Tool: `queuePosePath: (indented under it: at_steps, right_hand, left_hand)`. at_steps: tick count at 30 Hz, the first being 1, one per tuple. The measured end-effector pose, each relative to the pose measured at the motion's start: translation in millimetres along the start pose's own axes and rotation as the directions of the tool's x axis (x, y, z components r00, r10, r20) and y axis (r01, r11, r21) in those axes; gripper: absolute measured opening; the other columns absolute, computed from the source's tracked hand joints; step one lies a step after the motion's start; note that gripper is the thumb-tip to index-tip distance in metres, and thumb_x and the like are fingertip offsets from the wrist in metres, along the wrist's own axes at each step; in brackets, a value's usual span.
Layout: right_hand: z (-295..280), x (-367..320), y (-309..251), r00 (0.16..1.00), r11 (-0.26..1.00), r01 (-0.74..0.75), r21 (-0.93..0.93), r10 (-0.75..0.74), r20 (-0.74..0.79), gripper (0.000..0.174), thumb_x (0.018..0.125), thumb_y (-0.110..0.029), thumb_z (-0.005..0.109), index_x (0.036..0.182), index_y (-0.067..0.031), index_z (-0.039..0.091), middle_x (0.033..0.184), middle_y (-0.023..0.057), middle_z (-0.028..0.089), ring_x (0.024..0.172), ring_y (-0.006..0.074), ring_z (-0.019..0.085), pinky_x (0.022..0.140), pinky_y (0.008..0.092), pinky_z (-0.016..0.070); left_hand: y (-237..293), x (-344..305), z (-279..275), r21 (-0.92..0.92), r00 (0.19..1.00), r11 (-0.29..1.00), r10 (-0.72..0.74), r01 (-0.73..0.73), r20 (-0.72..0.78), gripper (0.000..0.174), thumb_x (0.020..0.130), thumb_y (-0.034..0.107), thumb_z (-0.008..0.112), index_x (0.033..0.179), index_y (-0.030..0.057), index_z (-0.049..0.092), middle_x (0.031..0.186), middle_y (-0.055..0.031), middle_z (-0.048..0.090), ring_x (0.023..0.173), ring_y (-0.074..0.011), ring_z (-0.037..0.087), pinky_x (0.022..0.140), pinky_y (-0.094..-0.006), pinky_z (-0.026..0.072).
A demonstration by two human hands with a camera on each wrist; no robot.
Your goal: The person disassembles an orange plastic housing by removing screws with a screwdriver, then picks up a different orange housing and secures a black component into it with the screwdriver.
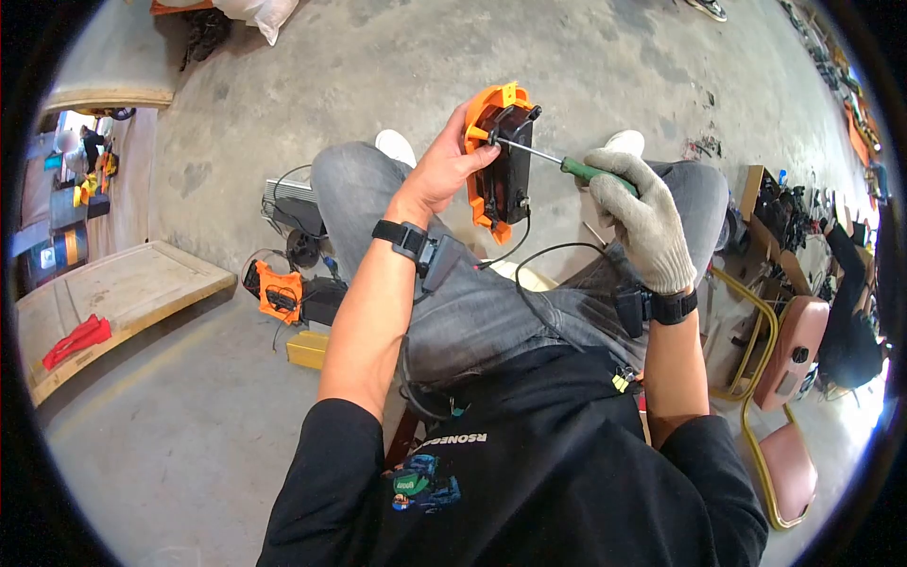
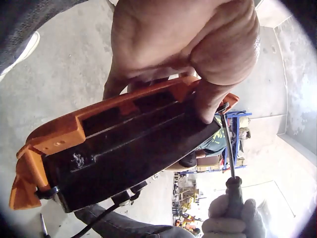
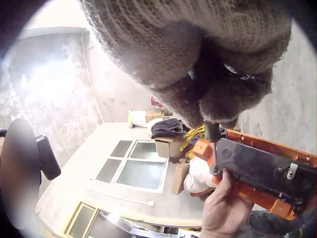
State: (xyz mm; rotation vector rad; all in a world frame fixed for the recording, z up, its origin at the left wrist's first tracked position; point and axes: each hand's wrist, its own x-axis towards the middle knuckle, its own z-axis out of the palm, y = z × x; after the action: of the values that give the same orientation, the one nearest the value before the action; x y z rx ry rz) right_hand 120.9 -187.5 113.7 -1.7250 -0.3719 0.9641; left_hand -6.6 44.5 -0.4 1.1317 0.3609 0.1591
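My bare left hand grips an orange plastic housing with a black box-shaped unit set in it, held up above the lap. In the left wrist view the thumb presses on the black unit near one end. My gloved right hand holds a screwdriver by its green handle. The screwdriver's metal shaft reaches to the corner of the housing beside the left thumb, its tip right at a fastening point there. A black cable runs from the unit's lower end.
Below the left knee lie another orange-and-black unit and a yellow block. A low wooden platform bearing a red glove stands at left. On the right are a pink-seated chair and boxes of dark parts.
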Motion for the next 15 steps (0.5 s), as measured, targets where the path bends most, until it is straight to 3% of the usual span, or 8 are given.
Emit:
queuePosePath:
  at_steps: [1,8,15]
  right_hand:
    - [0.4,0.3,2.0,1.0,0.999,0.03,0.018,-0.031,0.005,0.032,0.095,-0.017,0.062,0.122,-0.0003,0.066,0.094,-0.001,0.066,0.069,0.0022,0.049,0.057,0.0175,0.0376]
    - [1.2,1.2,5.9,0.999,0.999,0.032,0.028,-0.032,0.007,0.032,0.097,-0.018,0.062,0.124,0.0,0.065,0.098,-0.0001,0.068,0.068,0.002,0.048,0.057,0.0173,0.0379]
    - [-1.7,2.4,4.6,0.994,0.978,-0.096,0.186,0.086,0.06,0.032,0.102,-0.026,0.057,0.117,0.0017,0.064,0.089,0.0013,0.065,0.061,0.0024,0.047,0.052,0.018,0.035]
  left_hand:
    - [-0.1,0.0,0.1,0.001,1.0,1.0,0.0,0.0,0.001,0.074,0.093,0.01,0.073,0.157,0.0105,0.034,0.141,-0.0032,0.054,0.131,-0.0174,0.049,0.115,-0.0347,0.0339]
    - [2.7,-0.6,2.6,-0.021,1.0,0.999,-0.027,0.027,0.009,0.077,0.092,0.004,0.071,0.158,0.0109,0.032,0.143,-0.0036,0.053,0.133,-0.018,0.048,0.115,-0.0343,0.0341]
    - [4.4,-0.7,1.9,0.038,0.999,0.998,-0.041,0.04,0.026,0.076,0.092,0.001,0.069,0.158,0.0103,0.032,0.144,-0.0042,0.052,0.134,-0.0175,0.047,0.116,-0.0335,0.0332]
